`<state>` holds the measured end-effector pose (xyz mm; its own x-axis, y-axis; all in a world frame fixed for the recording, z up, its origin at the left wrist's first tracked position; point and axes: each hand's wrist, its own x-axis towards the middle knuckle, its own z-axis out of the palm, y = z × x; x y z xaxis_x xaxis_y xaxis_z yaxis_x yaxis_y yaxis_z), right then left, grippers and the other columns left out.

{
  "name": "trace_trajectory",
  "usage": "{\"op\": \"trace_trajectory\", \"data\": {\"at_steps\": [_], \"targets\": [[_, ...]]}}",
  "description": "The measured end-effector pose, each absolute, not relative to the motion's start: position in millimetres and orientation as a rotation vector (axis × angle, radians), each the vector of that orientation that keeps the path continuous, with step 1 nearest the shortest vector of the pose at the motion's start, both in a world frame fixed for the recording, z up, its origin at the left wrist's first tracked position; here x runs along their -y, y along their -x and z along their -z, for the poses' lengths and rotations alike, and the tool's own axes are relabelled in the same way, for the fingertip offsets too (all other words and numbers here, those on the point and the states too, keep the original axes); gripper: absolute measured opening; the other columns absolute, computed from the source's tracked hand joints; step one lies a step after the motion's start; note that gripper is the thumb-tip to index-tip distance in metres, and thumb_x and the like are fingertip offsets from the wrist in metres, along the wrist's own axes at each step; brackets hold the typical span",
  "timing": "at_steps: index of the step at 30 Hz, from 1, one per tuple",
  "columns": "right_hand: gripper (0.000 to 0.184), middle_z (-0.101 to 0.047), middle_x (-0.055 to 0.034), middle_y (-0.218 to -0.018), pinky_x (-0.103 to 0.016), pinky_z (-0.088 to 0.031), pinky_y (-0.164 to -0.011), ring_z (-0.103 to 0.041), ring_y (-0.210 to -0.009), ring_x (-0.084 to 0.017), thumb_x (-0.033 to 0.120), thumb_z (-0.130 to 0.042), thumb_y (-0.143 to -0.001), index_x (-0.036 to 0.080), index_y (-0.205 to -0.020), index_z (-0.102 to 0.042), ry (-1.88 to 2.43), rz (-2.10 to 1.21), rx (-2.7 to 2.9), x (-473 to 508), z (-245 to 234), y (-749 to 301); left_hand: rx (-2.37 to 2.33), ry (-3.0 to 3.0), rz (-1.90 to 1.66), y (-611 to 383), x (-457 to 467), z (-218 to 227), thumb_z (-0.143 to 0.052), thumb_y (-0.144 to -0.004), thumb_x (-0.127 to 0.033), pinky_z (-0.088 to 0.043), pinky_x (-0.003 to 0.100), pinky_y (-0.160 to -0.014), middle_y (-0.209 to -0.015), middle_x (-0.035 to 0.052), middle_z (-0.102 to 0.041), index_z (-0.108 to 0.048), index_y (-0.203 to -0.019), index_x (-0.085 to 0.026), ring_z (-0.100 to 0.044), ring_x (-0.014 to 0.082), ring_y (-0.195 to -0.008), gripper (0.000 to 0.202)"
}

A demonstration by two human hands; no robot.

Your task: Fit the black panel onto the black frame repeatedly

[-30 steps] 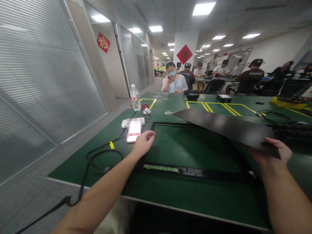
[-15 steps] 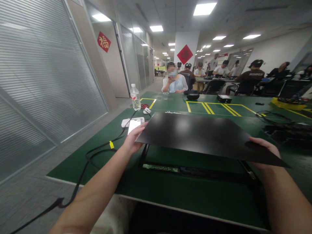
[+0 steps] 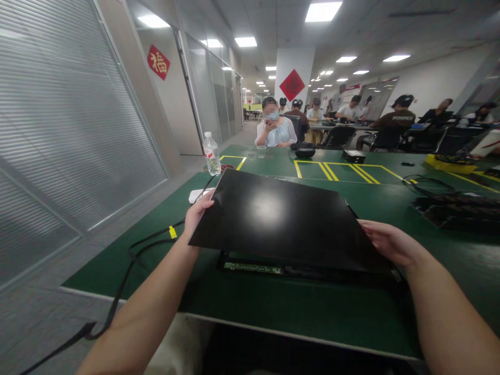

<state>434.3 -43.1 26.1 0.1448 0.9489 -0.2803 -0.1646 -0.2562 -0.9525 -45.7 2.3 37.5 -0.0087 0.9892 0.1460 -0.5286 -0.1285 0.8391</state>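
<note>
A thin, glossy black screen panel (image 3: pixel 281 213) is held above the table, tilted, with a bright reflection on its face. My left hand (image 3: pixel 198 212) grips its left edge, thumb on top and the other fingers hidden underneath. At the right edge, my right hand (image 3: pixel 390 242) supports the panel, some of its fingers out of sight. Partly covered below lies a dark frame (image 3: pixel 312 273) with a green circuit strip (image 3: pixel 252 268) along its near side.
The green table (image 3: pixel 148 284) carries a water bottle (image 3: pixel 211 153), a white device (image 3: pixel 199 195) and a black cable (image 3: pixel 130 255) at left. Black cases (image 3: pixel 304 150) and a yellow tray (image 3: pixel 449 164) stand farther back. A masked person (image 3: pixel 276 130) sits opposite; others work behind.
The panel has shifted left and tilted more toward me. My right hand has moved left with its edge, and the phone at left is now hidden. The view has turned slightly.
</note>
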Motion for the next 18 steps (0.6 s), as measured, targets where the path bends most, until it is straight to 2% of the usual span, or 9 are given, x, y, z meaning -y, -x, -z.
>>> {"op": "trace_trajectory", "data": {"at_steps": [3, 5, 10, 13, 18], "targets": [[0.029, -0.079, -0.0118, -0.098, -0.025, -0.060, -0.062, -0.075, -0.079, -0.020, 0.016, -0.065, -0.076, 0.018, -0.103, -0.075, 1.379, -1.398, 0.714, 36.9, -24.2, -438.9, -0.695, -0.887, -1.572, 45.1, -0.5, -37.1, -0.066, -0.068, -0.017, -0.061, 0.042, -0.091, -0.097, 0.0059, -0.081, -0.073, -0.127, -0.012, -0.076, 0.0322, -0.097, 0.060], [0.030, -0.079, -0.0143, -0.099, -0.026, -0.060, -0.062, -0.075, -0.077, -0.020, 0.017, -0.064, -0.078, 0.016, -0.107, -0.074, 1.394, -1.371, 0.691, 35.2, -23.5, -441.3, -0.692, -0.889, -1.590, 42.8, 1.3, -36.7, -0.066, -0.068, -0.017, -0.061, 0.041, -0.091, -0.096, 0.0056, -0.081, -0.073, -0.125, -0.013, -0.076, 0.0320, -0.098, 0.058], [0.038, -0.079, -0.0153, -0.097, -0.030, -0.061, -0.062, -0.076, -0.078, -0.024, 0.017, -0.068, -0.076, 0.019, -0.114, -0.070, 1.447, -1.277, 0.700, 34.6, -20.0, -443.5, -0.725, -0.951, -1.535, 35.3, 2.0, -35.1, -0.065, -0.067, -0.019, -0.059, 0.043, -0.097, -0.107, 0.0054, -0.081, -0.074, -0.124, -0.016, -0.073, 0.0339, -0.111, 0.058], [0.037, -0.078, -0.0145, -0.092, -0.031, -0.060, -0.062, -0.075, -0.077, -0.024, 0.016, -0.067, -0.076, 0.020, -0.113, -0.071, 1.461, -1.205, 0.672, 33.5, -18.0, -447.6, -0.736, -0.996, -1.506, 26.5, 0.2, -33.7, -0.064, -0.061, -0.018, -0.056, 0.046, -0.101, -0.112, 0.0069, -0.080, -0.074, -0.121, -0.015, -0.070, 0.0371, -0.118, 0.062], [0.033, -0.078, -0.0121, -0.088, -0.031, -0.057, -0.060, -0.073, -0.074, -0.023, 0.018, -0.064, -0.077, 0.022, -0.108, -0.072, 1.535, -1.120, 0.645, 30.9, -17.1, -457.7, -0.724, -1.001, -1.457, 12.3, 3.0, -30.0, -0.067, -0.056, -0.017, -0.055, 0.046, -0.102, -0.116, 0.0095, -0.080, -0.075, -0.118, -0.012, -0.070, 0.0378, -0.117, 0.063]]}}
